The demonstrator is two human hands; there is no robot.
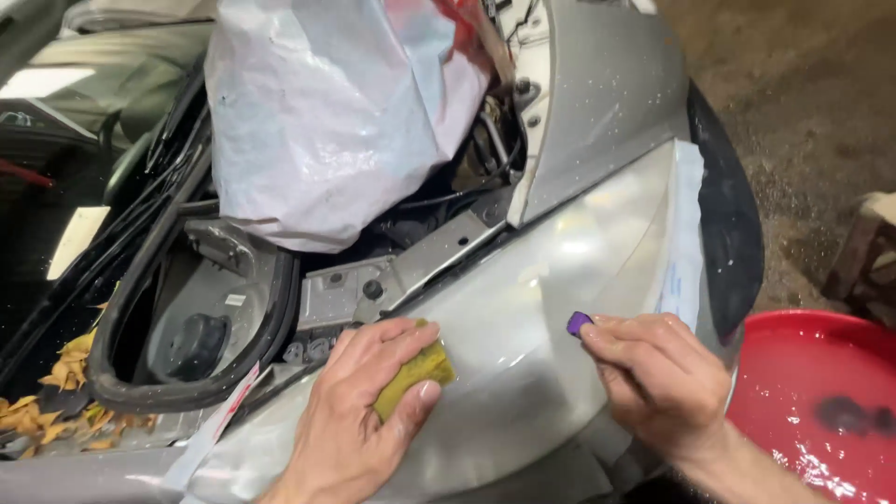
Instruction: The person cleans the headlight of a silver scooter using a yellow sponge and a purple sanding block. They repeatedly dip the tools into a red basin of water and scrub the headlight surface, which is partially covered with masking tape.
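While left hand (359, 420) presses yellow sponge (413, 376), right hand (658, 373) pinches purple piece (579, 323)

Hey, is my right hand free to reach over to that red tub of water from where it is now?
Probably yes. The right hand rests on the silver fender, pinching a small purple piece, and the red tub sits just beside its wrist with nothing between them. The hand isn't empty, though.

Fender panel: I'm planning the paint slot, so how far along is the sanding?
Done: tape strip and plastic sheet mask surroundings. In hand: left hand presses a yellow sponge on the wet fender; right hand pinches a purple piece. Left: panel unpainted.
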